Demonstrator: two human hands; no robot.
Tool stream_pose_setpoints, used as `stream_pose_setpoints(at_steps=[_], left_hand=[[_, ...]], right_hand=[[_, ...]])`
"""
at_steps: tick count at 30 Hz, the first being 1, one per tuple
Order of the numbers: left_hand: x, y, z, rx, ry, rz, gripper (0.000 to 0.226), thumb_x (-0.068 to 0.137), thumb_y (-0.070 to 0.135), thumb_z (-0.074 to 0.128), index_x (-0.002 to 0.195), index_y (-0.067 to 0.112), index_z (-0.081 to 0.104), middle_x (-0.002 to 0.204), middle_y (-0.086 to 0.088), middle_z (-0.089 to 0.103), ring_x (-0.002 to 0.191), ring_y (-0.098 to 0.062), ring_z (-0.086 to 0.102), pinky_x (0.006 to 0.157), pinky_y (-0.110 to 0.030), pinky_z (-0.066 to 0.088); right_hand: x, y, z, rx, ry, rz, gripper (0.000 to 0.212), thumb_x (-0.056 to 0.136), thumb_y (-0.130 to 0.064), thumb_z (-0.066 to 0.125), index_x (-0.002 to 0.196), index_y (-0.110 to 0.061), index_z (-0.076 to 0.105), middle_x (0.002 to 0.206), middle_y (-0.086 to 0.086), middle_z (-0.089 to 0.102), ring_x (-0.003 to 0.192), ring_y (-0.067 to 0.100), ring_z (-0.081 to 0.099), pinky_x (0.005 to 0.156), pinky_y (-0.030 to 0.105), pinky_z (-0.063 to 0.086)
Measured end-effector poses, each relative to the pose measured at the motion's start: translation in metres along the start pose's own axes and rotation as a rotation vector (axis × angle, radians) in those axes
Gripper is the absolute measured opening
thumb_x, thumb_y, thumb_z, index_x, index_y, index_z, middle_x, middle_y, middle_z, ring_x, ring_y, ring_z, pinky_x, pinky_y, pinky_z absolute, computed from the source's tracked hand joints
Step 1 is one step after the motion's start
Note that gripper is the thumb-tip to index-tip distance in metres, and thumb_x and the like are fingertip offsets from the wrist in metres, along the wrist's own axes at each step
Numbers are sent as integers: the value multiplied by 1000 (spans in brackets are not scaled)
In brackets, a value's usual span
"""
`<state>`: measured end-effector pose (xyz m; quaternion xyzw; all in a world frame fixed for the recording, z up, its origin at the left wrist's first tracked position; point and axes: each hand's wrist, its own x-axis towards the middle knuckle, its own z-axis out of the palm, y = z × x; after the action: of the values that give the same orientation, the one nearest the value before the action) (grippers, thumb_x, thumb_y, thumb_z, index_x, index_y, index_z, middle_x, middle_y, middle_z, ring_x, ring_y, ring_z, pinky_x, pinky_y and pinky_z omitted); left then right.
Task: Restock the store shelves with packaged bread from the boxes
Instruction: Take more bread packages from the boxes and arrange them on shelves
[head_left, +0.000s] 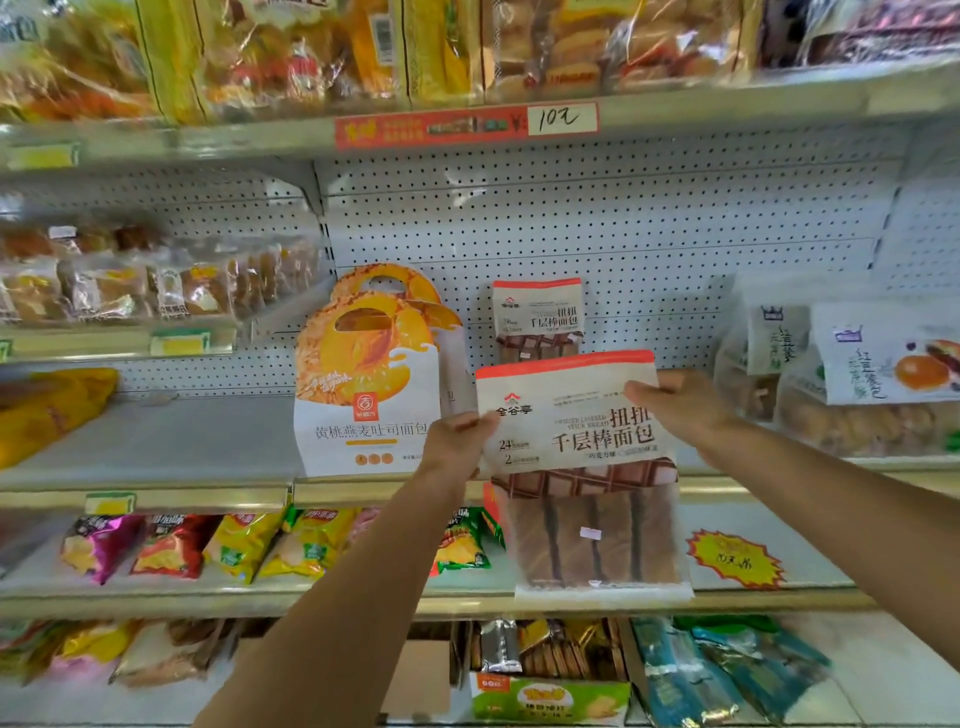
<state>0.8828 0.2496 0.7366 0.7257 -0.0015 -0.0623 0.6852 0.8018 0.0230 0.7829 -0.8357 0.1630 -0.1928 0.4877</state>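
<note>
The single head camera faces the store shelves (467, 488) close up, angled slightly downward.

Both arms outstretched (each hand (457, 434) (675, 402) pinching)

The held bread pack (582, 467) covers the lower part of the same kind of pack (537, 319) standing behind it on the shelf (156, 441), and hides most fingers of the left hand (457, 436) and right hand (680, 405). The left forearm hides a corner of the peach toast bag (363, 384) and some snack bags (244, 545) below. Bread on the top shelf (311, 52) is cut off by the upper edge and blurred; the small print on the shelf tags (179, 343) is unreadable
</note>
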Motion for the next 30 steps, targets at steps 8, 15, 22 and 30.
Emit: stream_pose_setpoints(at_steps=[8, 15, 22, 30], left_hand=[[65, 36, 23, 96, 37, 95, 27, 90, 26, 72, 109, 9, 63, 69, -4, 54, 48, -15, 44, 33, -15, 27], [133, 61, 51, 35, 97, 49, 25, 94, 25, 67, 113, 10, 58, 102, -6, 67, 56, -22, 69, 47, -30, 55], [197, 69, 82, 10, 211, -20, 16, 94, 20, 67, 101, 8, 60, 79, -6, 68, 59, -23, 69, 62, -38, 62], [255, 69, 100, 39, 306, -43, 11, 95, 21, 65, 95, 11, 59, 82, -6, 69, 62, -19, 70, 54, -30, 60]], right_hand=[[74, -4, -21, -804, 4, -151, 45, 96, -52, 46, 80, -14, 65, 77, 0, 66, 73, 21, 61, 63, 28, 44], [173, -8, -11, -402, -192, -123, 31, 98, -31, 57, 88, -4, 68, 74, 2, 72, 55, 11, 68, 53, 22, 52], [252, 11, 10, -228, -278, -65, 29, 96, -25, 60, 82, -1, 66, 82, 13, 73, 63, 24, 71, 68, 41, 62], [313, 27, 33, -196, -295, -69, 35, 97, -29, 58, 90, 5, 65, 84, 20, 73, 70, 33, 73, 75, 49, 60]])
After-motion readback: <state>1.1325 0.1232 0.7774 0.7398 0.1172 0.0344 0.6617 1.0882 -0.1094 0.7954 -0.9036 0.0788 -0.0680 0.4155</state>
